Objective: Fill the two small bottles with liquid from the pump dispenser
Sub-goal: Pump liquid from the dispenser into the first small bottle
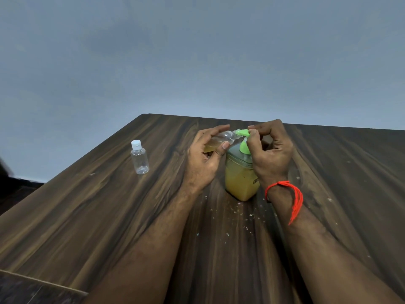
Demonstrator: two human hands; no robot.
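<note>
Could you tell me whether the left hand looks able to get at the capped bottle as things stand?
Probably not yet: the left hand grips the tilted bottle at the pump. The capped bottle stands alone to its left on bare table, nothing between.

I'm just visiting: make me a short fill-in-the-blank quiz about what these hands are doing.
1. The left hand holds a small clear plastic bottle tilted against the green pump ____.
2. The right hand presses the square dispenser's green pump head with its ____.
3. The capped clear bottle on the wooden table is ____.

Missing: spout; fingers; empty

A dark wood-grain table (87,216) stands against a plain grey-blue wall (197,51).
</note>
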